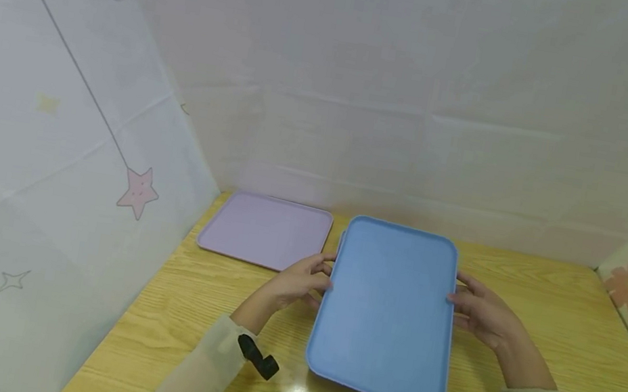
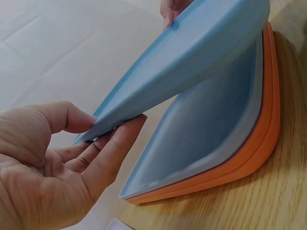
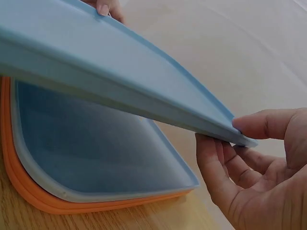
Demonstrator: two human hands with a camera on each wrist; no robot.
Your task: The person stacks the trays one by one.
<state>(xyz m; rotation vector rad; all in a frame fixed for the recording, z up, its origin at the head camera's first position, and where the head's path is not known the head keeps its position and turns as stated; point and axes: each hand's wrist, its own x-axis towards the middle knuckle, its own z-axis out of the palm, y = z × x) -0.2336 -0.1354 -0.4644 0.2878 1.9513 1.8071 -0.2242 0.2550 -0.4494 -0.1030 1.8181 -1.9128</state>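
Both hands hold a blue tray (image 1: 388, 310) by its two long sides, raised above a stack on the table. My left hand (image 1: 300, 281) pinches the left edge, thumb on the rim and fingers underneath, as the left wrist view shows. On the opposite edge my right hand (image 1: 483, 312) pinches in the same way. Beneath the raised tray lies another blue tray (image 2: 206, 120), which sits on top of orange trays (image 2: 259, 158). From the head view the raised tray hides nearly all of that stack.
A light purple tray (image 1: 268, 230) lies flat at the back left of the wooden table (image 1: 564, 331). Behind the table hangs a pale cloth backdrop (image 1: 427, 104), and patterned cloth (image 1: 50, 147) with stars covers the left side.
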